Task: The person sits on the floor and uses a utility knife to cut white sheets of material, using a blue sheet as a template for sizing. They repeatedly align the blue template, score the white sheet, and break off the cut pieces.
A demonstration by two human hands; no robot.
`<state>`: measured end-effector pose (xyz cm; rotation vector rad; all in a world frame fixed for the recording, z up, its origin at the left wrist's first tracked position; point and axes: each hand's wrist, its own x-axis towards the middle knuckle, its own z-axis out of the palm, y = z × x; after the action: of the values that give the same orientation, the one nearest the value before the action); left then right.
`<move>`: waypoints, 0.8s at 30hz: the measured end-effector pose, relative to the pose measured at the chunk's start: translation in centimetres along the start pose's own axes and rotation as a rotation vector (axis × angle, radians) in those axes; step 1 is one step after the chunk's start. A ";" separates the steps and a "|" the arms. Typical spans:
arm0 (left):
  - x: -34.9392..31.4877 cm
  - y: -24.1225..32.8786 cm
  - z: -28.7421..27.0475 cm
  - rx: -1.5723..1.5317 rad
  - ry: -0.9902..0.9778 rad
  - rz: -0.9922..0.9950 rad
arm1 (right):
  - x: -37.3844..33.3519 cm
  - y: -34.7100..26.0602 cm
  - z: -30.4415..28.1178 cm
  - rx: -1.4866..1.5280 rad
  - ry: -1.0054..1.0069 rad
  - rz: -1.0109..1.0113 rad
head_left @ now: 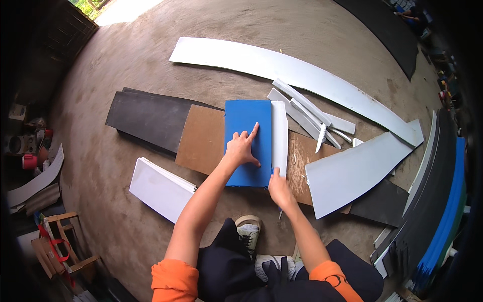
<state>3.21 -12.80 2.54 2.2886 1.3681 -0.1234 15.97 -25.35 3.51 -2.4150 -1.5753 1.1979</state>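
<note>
My left hand point(242, 148) presses down on a blue rectangular sheet point(247, 113), fingers spread and thumb apart. Beside the sheet's lower right corner my right hand point(280, 189) is closed in a fist. What it grips is mostly hidden; a thin pointed end shows below the hand. Along the blue sheet's right edge a white foam-like sheet point(279, 132) sticks out. Both lie on a brown board point(202, 132), worn and scratched on its right part.
Dark sheets point(151, 117) extend under the board's left end. White sheets point(160, 190) are stacked at near left. Several white offcuts point(314, 113), a long white strip point(231, 54) and a wide white piece point(359, 168) lie rightward and beyond. A wooden stool point(70, 241) stands left; blue strips point(445, 201) lean right.
</note>
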 end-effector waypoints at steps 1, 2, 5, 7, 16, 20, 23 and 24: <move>0.0 0.6 -0.2 -0.007 -0.012 0.009 | -2.5 1.8 1.8 0.027 -0.006 0.002; -0.1 0.6 -0.1 0.003 0.007 0.010 | -4.9 1.9 2.5 0.001 0.003 0.026; 0.9 0.8 0.4 0.025 0.021 0.043 | -6.7 3.2 4.4 0.026 0.019 0.045; 1.3 0.7 0.6 0.021 0.017 0.071 | -6.6 3.5 4.5 0.023 0.051 0.041; 1.4 0.5 -0.1 0.011 0.003 0.064 | 6.8 -1.2 -6.7 -0.017 0.406 -0.119; 1.3 0.9 -0.3 0.005 0.002 0.062 | 15.5 -3.9 -8.5 -0.076 0.334 -0.050; 1.1 0.5 -0.7 -0.005 0.024 0.062 | 17.3 -5.5 -8.4 -0.105 0.315 -0.030; 1.0 0.4 -0.7 -0.008 0.023 0.059 | 17.3 -5.9 -8.3 -0.097 0.298 -0.020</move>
<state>3.96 -11.86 2.99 2.3285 1.3081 -0.0728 19.88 -5.71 1.64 -2.4843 -1.5931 0.7293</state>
